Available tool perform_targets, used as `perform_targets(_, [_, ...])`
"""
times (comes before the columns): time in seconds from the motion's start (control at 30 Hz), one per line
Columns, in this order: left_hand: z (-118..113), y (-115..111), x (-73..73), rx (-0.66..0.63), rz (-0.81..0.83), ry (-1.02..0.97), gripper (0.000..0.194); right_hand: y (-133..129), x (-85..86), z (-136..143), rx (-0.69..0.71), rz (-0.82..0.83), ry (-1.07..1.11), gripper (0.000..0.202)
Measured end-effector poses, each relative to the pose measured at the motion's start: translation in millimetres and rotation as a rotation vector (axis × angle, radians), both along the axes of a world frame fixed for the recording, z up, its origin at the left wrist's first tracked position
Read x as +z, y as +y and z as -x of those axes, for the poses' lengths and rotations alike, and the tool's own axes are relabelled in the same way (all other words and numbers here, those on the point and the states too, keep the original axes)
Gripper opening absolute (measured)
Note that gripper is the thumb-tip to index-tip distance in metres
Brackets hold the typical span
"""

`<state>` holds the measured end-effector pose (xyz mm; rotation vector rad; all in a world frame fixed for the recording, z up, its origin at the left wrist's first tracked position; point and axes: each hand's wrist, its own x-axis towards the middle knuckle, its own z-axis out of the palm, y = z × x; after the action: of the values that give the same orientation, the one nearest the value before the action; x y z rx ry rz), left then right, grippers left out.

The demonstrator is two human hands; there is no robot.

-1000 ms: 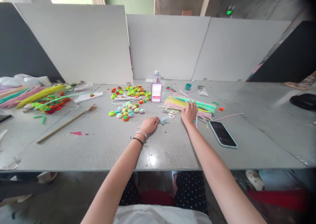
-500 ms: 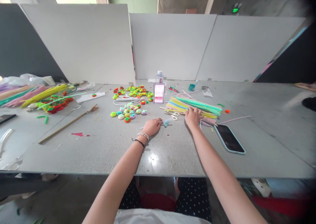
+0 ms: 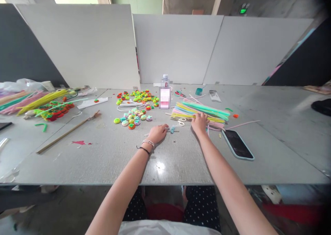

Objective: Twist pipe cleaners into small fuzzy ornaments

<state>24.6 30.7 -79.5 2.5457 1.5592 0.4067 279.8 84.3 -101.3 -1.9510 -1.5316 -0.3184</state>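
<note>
My left hand rests on the table with its fingers closed round a thin rod that pokes out on both sides of it. A small light-blue fuzzy piece sits on the rod just past my fingertips. My right hand lies over the near side of a loose bundle of pastel pipe cleaners, its bent fingers somewhat apart and touching the strips. The fingertips are partly hidden among them. Between my two hands lies a pair of scissors with pale handles.
Several small fuzzy pastel pieces lie left of centre, with orange and yellow-green ones behind. A bottle stands at the back. To the right lies a phone; on the left, a wooden stick and more pipe cleaners.
The view has shifted slightly, so the table's things sit a little farther left. Both hands stay in nearly the same places, with the right fingers still at the bundle.
</note>
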Motion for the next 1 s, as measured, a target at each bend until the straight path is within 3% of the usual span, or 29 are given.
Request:
perform_targets(0.27, [0.7,-0.1,-0.3,-0.005,-0.003,-0.003,0.032,-0.4,3.9,-18.4,0.011,0.009,-0.012,0.027])
perform_targets(0.57, [1.2,-1.2,2.1,-0.005,0.004,-0.002,0.033,-3.3,0.5,-6.1,-0.117,0.029,0.024,0.027])
perform_targets(0.73, [1.6,-1.6,2.6,-0.01,0.009,-0.005,0.032,-4.6,5.1,-9.4,-0.155,-0.088,0.064,0.02])
perform_targets(0.87, [1.2,-1.6,3.4,-0.008,0.017,-0.006,0.032,-3.7,7.9,-28.1,-0.167,-0.198,0.12,0.023])
perform_targets(1.0, [0.4,-1.6,4.2,0.0,0.035,-0.004,0.032,-3.6,3.4,-55.6,-0.258,-0.133,0.219,0.023])
